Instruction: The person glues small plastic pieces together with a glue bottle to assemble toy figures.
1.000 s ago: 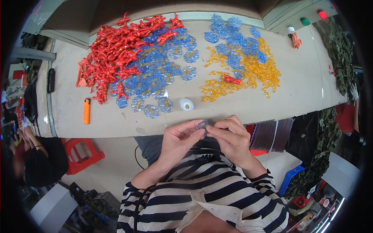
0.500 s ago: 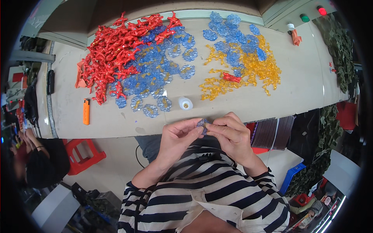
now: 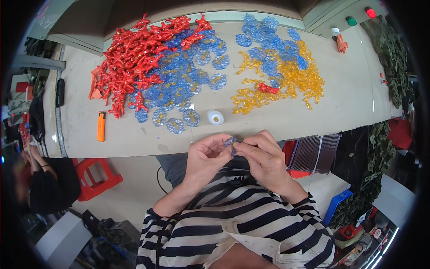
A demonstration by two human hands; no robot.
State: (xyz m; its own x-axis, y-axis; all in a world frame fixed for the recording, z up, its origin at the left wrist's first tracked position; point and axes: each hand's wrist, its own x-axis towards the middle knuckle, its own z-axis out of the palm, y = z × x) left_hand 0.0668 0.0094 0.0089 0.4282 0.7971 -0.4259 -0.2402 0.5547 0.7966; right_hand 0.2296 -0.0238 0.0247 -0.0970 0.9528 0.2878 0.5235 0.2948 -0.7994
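Just off the table's near edge, my left hand (image 3: 207, 154) pinches a translucent blue flower-shaped piece (image 3: 230, 142) between thumb and fingers. My right hand (image 3: 263, 154) closes on the same piece from the other side, its fingertips pressed to the middle. Whether a small yellow part sits between the fingertips cannot be made out. Beyond my hands stands a small white bottle (image 3: 216, 117) with a yellowish tip. Many blue flower pieces (image 3: 174, 85), several with yellow parts in their middles, lie heaped beyond it to the left.
Glossy red figures (image 3: 130, 62) are piled at the far left, partly over the blue pieces. Small yellow pieces (image 3: 295, 80) spread at the right, with more blue pieces (image 3: 268, 40) behind and one red piece (image 3: 268, 88) on top. An orange lighter-shaped object (image 3: 101, 127) lies left.
Both hands stay on the blue flower piece, which has shifted and tilted slightly between my fingers. The view has moved a little; the piles look the same.
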